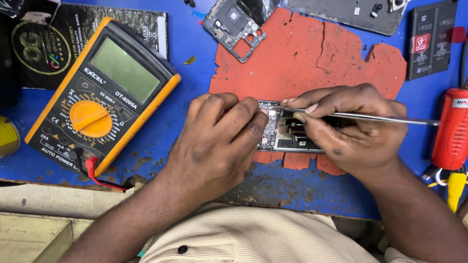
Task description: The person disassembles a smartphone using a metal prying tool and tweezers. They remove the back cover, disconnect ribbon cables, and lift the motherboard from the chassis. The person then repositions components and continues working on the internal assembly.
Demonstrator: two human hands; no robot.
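On the blue tabletop (161,141), over a torn red mat (302,63), an opened phone (282,134) lay flat between the person's two hands, its circuit board and metal shields facing up. The left hand (217,141) came in from below at a slant, knuckles up and wrist bent slightly, with its fingers (243,117) curled close together and their tips pressed on the left end of the phone, pinning it to the mat. The right hand (351,129) reached in from the right with the forearm angled up from the lower corner; its thumb and forefinger pinched a thin metal tool (370,117), most likely tweezers, which lay nearly level with its point over the upper edge of the board and its far end sticking out past the knuckles to the right. The other right fingers were folded under, resting on the phone's right half. A yellow-cased multimeter (105,92) sat tilted well to the left with a red lead (95,173) plugged in. A grey phone frame (234,29) lay above the mat, a black battery (431,41) at the upper right, and a red tool (451,129) at the right edge.
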